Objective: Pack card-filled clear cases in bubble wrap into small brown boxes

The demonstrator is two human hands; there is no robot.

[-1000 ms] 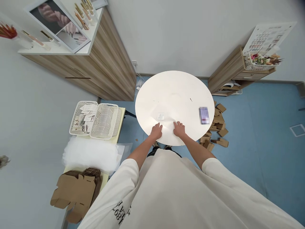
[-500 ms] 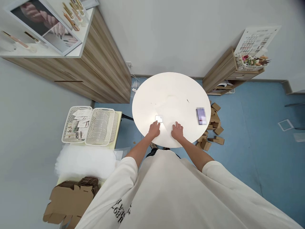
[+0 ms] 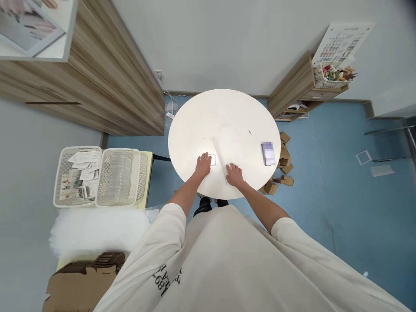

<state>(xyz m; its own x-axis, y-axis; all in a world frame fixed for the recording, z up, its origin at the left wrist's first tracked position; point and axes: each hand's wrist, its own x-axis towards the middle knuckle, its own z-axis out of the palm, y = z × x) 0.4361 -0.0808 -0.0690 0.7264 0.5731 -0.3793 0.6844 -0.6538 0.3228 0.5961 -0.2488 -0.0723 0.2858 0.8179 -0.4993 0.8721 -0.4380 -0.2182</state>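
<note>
A small white square piece with a grey outline (image 3: 212,160) lies on the white round table (image 3: 224,106). My left hand (image 3: 203,164) rests at its left side, fingers stretched out and partly over its edge. A thin whitish sheet, its kind unclear, shows as a raised fold (image 3: 219,152) running toward me across the table middle. Its outline is hard to tell from the white tabletop. My right hand (image 3: 234,174) lies at the near end of this fold, fingers spread, thumb side touching it.
A blurred purple item (image 3: 268,154) lies at the table's right. Left stand white baskets with papers (image 3: 79,148) and clear plastic pieces (image 3: 118,177), a white wrap roll (image 3: 100,229) and flattened cardboard boxes (image 3: 81,288). Small brown boxes (image 3: 284,154) lie on the floor right.
The view has shifted, so the table sits farther left. The sheet's fold now stands up more plainly. My right hand has come a little nearer to my left.
</note>
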